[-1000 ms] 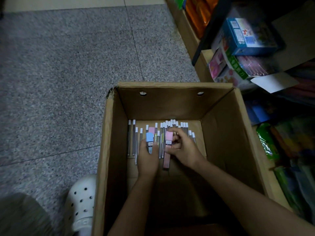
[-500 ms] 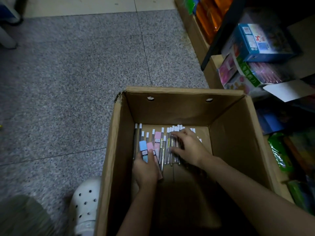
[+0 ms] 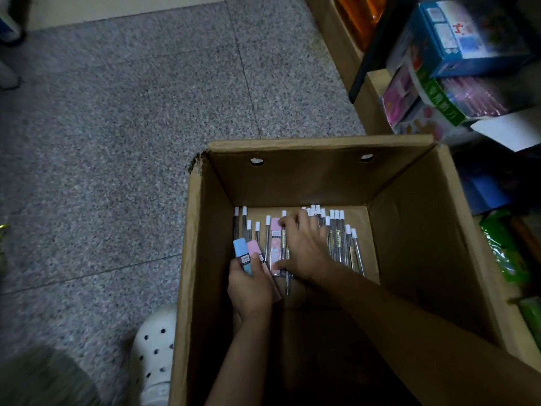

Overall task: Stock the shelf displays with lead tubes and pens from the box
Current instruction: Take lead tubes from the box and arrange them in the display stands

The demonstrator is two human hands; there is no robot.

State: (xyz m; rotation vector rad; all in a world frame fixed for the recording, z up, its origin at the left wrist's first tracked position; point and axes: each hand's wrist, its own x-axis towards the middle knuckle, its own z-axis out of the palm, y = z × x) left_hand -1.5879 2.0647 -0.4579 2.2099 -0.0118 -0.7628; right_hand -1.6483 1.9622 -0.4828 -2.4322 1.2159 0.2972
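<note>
Cardboard box (image 3: 205, 259), open-topped, standing on the grey speckled floor (image 3: 117, 127) just beside the shelf displays (image 3: 439, 68); contents lie at the bottom, against the far wall. Stock: slim clear lead tubes (image 3: 336, 238) with white caps, lying flat side by side, long axes running near-to-far, caps pointing away from the person; among them one flat pink case (image 3: 275, 247), same orientation. Left hand (image 3: 248, 288): fingers curled round a blue case (image 3: 243, 256) and a second pink case (image 3: 256, 254), both held upright-ish with their tops poking out past the knuckles; occupied, near the box's left wall. Right hand (image 3: 304, 250): spread palm-down across the middle of the row, fingers straight and resting on the tubes, thumb at the near end of the flat pink case; nothing yet gripped. The right hand is the nearer to the loose tubes, which lie directly under and to the right of it. Judged next move: gather tubes along their length and lift straight up. Room: the box walls are tall and close on the left; open space remains to the right and toward the near wall. The shelves lie to the right of the box.
</note>
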